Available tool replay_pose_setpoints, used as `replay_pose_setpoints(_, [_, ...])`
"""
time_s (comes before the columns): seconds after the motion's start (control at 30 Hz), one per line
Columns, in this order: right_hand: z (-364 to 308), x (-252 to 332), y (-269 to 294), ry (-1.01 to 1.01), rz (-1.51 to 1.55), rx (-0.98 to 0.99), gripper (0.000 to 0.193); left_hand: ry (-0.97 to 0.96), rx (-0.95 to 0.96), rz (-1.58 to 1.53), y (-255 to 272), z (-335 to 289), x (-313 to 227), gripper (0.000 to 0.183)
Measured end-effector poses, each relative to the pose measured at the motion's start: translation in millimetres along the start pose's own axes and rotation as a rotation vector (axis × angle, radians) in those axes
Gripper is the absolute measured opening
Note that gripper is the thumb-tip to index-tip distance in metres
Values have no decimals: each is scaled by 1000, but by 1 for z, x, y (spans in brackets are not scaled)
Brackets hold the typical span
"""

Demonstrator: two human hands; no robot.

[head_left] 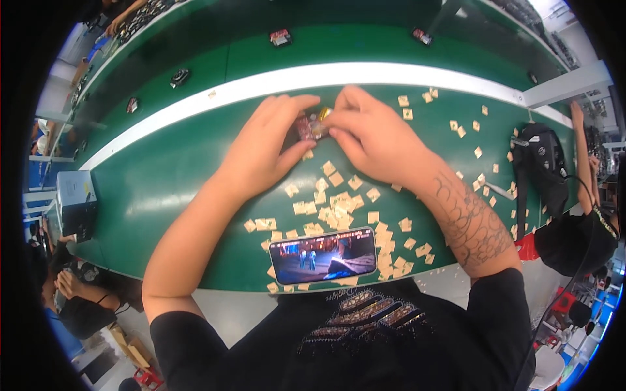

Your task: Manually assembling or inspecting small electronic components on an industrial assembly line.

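Observation:
Between my two hands is a small dark-red item (306,128) with a shiny, partly clear surface, too small to make out its kind. My left hand (264,140) grips its left side, thumb below and fingers curved over the top. At its right edge, the closed fingertips of my right hand (372,133) pinch close to a small yellow piece (323,114); what exactly they hold is hidden. Nearer to me, many pale square paper pieces (339,208) lie scattered on the green table (169,169). A phone (324,256) showing a video lies among them by the front edge.
Beyond a white rail (293,77) runs a green belt (339,49) with several small items (280,37) on it. A black bag (542,159) lies at the right, a dark box (75,202) at the left. Other people sit on both sides.

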State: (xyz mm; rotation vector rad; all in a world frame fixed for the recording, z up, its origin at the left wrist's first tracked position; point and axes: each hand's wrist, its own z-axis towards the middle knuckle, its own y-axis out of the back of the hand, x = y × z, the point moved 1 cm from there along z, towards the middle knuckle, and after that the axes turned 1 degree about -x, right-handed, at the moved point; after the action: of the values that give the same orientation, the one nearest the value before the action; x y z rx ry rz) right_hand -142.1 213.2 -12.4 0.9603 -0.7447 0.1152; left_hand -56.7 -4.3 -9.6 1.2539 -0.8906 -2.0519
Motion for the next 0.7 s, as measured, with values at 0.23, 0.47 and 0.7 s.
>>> replay_pose_setpoints(0.23, [2,23,8,-4,-277,62,16,18,-16,-30,5,-7,-9,75])
replay_pose_setpoints(0.47, [7,40,5,-86,-376,56,16,-45,-88,10,4,-10,-16,78])
replay_pose_setpoints(0.7, [2,-4,12,-242,338,-85,29,81,-65,-82,3,-13,-14,75])
